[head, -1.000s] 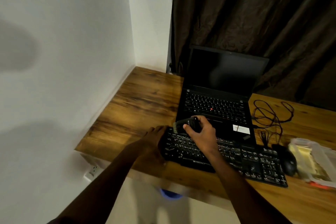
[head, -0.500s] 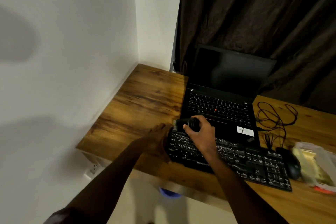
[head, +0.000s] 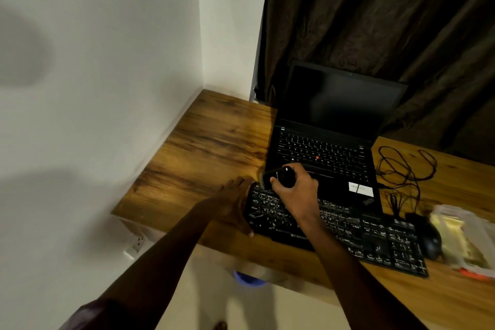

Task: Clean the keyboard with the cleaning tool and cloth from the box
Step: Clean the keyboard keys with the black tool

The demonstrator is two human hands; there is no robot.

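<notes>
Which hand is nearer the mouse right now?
Right. The right hand grips the cleaning brush over the upper left keys of the keyboard, most of its length away from the mouse. The left hand holds the keyboard's far left end, farther still.

An open laptop [head: 340,104] is seen on the wooden desk [head: 209,158]; a tangled cable [head: 393,199] and black mouse [head: 428,242] are laid to its right.
</notes>
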